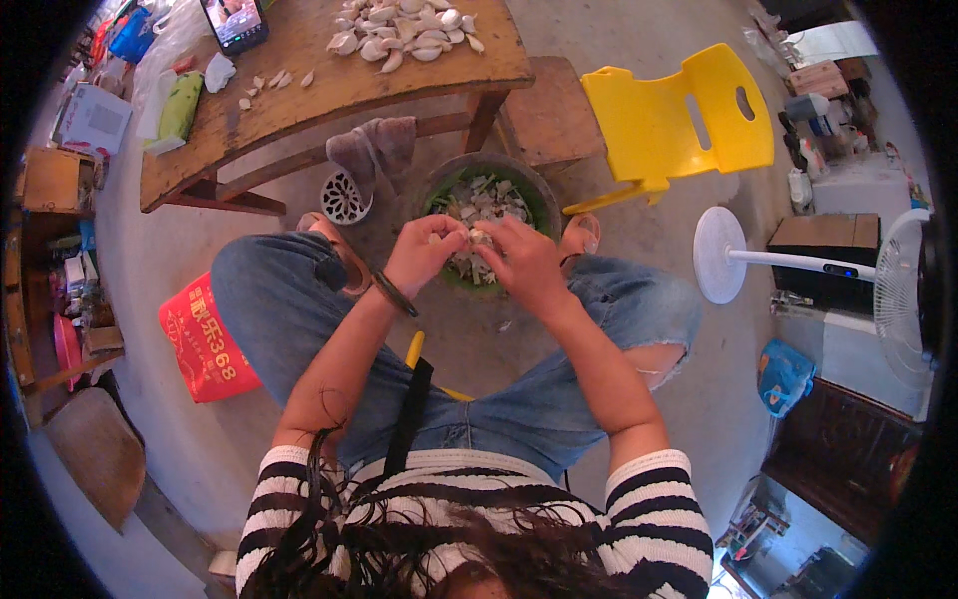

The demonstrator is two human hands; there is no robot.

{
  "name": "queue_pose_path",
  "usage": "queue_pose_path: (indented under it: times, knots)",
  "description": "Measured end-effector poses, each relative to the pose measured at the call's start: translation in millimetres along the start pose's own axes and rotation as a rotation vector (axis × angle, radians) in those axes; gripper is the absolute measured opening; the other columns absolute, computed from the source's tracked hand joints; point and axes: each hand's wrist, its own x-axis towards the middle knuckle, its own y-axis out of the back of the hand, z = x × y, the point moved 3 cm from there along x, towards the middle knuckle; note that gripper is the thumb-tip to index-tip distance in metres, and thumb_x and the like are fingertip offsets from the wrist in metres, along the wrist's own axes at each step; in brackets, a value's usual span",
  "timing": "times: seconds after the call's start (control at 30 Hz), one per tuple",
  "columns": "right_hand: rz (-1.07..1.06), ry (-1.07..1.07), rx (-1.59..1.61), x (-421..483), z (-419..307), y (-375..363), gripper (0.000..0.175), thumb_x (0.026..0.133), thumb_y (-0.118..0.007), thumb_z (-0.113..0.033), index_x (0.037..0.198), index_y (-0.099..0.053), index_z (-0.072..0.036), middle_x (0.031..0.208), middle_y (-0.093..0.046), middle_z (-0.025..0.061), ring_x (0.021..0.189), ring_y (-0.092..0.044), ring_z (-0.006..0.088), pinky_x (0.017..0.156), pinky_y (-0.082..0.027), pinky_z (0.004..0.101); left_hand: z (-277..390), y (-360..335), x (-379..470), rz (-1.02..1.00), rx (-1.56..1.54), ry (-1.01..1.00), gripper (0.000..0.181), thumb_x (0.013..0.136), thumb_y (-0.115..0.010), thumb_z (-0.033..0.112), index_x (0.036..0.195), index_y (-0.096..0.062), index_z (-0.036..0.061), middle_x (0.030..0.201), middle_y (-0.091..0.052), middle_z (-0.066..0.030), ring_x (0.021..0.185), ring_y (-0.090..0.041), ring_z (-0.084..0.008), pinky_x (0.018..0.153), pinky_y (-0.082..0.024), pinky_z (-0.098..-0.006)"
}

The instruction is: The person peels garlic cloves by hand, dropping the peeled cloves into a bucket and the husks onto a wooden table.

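Observation:
Both my hands meet over a round basin [550, 193] that holds garlic skins [490, 196]. In the fingers of my right hand [522, 262] is a small piece of garlic [480, 238], which the fingertips of my left hand [425, 251] also touch. Something pale shows between my left thumb and fingers, largely hidden. On the wooden table [299, 112] beyond lies a heap of garlic cloves [404, 30]. Several small cloves [278, 78] lie apart, left of the heap.
A phone [233, 22] and a green packet [179, 108] are on the table. A grey cloth [374, 150] hangs from its crossbar above a white perforated container [346, 198]. A wooden stool [550, 112] and yellow chair [658, 120] stand right, beyond my knee; a white fan [902, 292] is farther right. A red bag [206, 344] sits left.

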Motion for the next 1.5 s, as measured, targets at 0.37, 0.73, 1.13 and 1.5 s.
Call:
queue_pose_path:
  times: [0.37, 0.73, 1.13, 1.5]
  knots:
    - [0.005, -0.023, 0.081, 3.5, -5.2, 2.5, 0.022, 0.086, -0.068, -0.019, 0.103, -0.059, -0.008, 0.086, -0.065, 0.0094, 0.076, -0.065, 0.0298, 0.062, -0.051, 0.0392, 0.4, -1.2, -2.0, -0.026, -0.154, 0.082, 0.011, 0.095, -0.059, 0.017, 0.099, -0.064, 0.0079, 0.083, -0.063, 0.0046, 0.057, -0.043, 0.0004, 0.047, -0.032, -0.0175]
    - [0.015, 0.144, -0.102, 1.9, -2.5, -0.6, 0.024, 0.083, -0.069, -0.018, 0.102, -0.059, -0.007, 0.091, -0.065, 0.008, 0.081, -0.065, 0.0264, 0.064, -0.052, 0.0378, 15.1, -4.0, -3.7, 0.03, 0.381, -0.324, 0.016, 0.085, -0.067, 0.008, 0.098, -0.066, -0.0014, 0.09, -0.068, -0.0054, 0.088, -0.061, -0.0111, 0.081, -0.048, -0.0273]
    - [-0.022, 0.166, -0.179, 2.1, -8.3, -1.4, 0.022, 0.081, -0.069, -0.018, 0.098, -0.059, -0.007, 0.087, -0.063, 0.0071, 0.078, -0.063, 0.025, 0.062, -0.052, 0.0365, 18.2, -7.2, -6.8, 0.075, 0.485, -0.343, 0.014, 0.082, -0.067, 0.009, 0.092, -0.063, -0.0001, 0.083, -0.066, -0.0092, 0.078, -0.063, -0.0151, 0.072, -0.049, -0.0291]
    - [0.003, -0.122, 0.208, -1.6, -2.3, -4.3, 0.024, 0.085, -0.068, -0.019, 0.104, -0.061, -0.005, 0.088, -0.065, 0.011, 0.078, -0.065, 0.0286, 0.064, -0.052, 0.036, 19.7, -7.4, -7.6, 0.146, 0.406, -0.345, 0.013, 0.083, -0.064, 0.009, 0.093, -0.062, 0.0006, 0.08, -0.064, -0.0062, 0.073, -0.057, -0.011, 0.067, -0.046, -0.0271]
